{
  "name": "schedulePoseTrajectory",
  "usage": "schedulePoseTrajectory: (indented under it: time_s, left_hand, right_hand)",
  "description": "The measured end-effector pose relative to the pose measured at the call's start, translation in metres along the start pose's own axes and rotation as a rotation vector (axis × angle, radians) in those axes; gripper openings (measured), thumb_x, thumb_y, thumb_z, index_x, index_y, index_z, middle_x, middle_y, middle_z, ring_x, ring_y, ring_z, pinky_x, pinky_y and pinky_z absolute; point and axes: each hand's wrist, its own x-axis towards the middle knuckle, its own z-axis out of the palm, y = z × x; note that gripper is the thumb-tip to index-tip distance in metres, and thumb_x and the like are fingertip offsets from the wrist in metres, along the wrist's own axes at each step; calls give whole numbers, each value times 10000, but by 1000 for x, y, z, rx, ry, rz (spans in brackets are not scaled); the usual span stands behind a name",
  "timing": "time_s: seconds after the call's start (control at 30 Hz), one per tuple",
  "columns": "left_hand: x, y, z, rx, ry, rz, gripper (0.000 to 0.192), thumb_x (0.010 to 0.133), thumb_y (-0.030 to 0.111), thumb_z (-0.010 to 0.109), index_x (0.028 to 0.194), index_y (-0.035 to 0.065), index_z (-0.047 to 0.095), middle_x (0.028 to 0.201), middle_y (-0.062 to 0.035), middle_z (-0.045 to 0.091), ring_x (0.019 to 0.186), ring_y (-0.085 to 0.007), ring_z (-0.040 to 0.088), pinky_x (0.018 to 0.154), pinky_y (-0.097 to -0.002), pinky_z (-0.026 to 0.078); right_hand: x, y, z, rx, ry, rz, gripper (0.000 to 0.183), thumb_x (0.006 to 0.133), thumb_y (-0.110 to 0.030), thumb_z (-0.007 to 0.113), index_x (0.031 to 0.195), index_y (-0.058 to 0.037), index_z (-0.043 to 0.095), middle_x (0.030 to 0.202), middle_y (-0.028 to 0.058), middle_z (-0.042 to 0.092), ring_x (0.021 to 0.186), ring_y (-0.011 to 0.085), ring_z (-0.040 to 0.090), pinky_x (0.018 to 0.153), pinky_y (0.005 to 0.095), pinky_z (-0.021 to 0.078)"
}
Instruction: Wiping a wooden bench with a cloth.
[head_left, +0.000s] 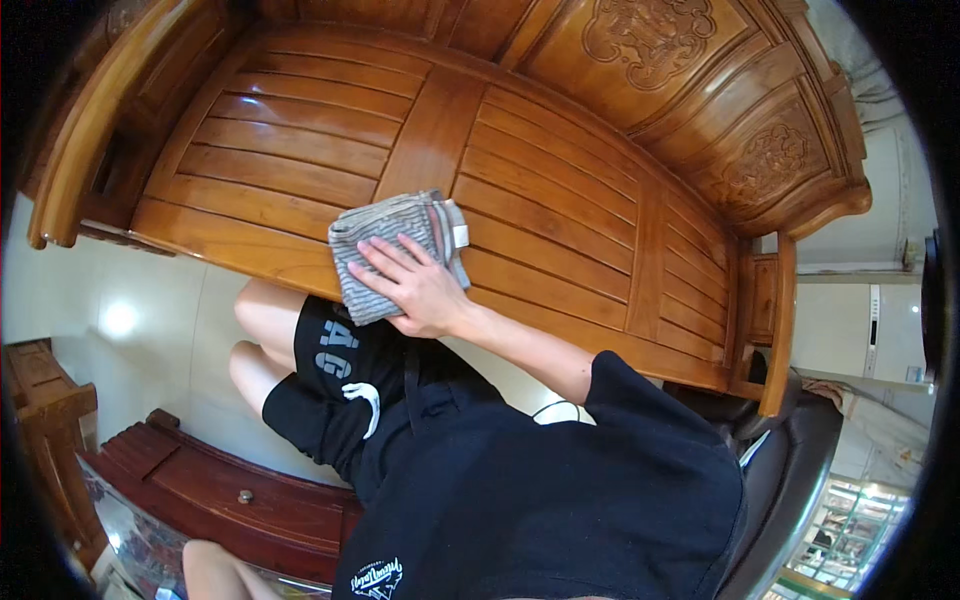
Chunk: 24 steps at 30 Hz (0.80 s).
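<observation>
My right hand (411, 286) lies palm down on a folded grey ribbed towel (397, 217), fingers a little spread and thumb by its lower edge. The towel has a pinkish stripe and a small white tag at one side. It rests on the slatted seat of a varnished wooden bench (427, 142), and one corner hangs past the front edge above my black shorts (442, 390). My left hand is out of view; a bare bent limb (217, 570) shows at the bottom edge.
The bench has a carved backrest (652, 37) and a curved armrest (90, 135) at the left. Behind me stands a dark red wooden table (247, 510) with a drawer knob and a transparent cover. A dark padded chair (795, 457) is at the right. Glossy tiles (150, 300) cover the floor.
</observation>
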Motion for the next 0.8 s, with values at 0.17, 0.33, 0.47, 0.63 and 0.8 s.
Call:
schedulePoseTrajectory:
  time_s: [0.17,0.33,0.47,0.63,0.8]
  left_hand:
    - [-74,19,-2,-74,-30,42,241,960,312,561,753,188,570,661,34,565,527,-137,554,505,-333,421]
    - [-115,39,5,-117,-44,59,174,934,271,573,810,152,599,738,1,600,600,-160,585,579,-334,455]
    - [-135,50,16,-141,-56,77,135,914,238,582,855,123,623,799,-26,629,658,-179,609,638,-336,481]
    - [-137,70,47,-136,-52,74,126,888,197,594,911,88,652,876,-59,664,732,-202,640,712,-337,515]
    - [-45,52,40,-103,-3,50,166,862,155,605,968,52,681,953,-92,699,805,-226,671,785,-339,548]
  right_hand:
    - [-1,0,-1,32,12,2,853,734,-255,724,1542,-165,466,1609,140,428,1494,309,397,1257,513,242]
    - [-4,2,-1,80,40,17,852,737,-213,697,1554,-178,458,1620,129,418,1498,307,395,1247,520,258]
    - [-4,2,1,80,48,5,846,744,-222,698,1554,-177,459,1616,130,425,1495,310,399,1245,523,260]
    - [-20,8,-7,75,-6,13,847,749,-230,692,1560,-169,455,1620,108,429,1495,287,408,1244,542,252]
    - [-83,28,-34,-18,-135,104,980,664,-180,741,1586,-175,409,1649,95,386,1526,260,363,1270,540,201]
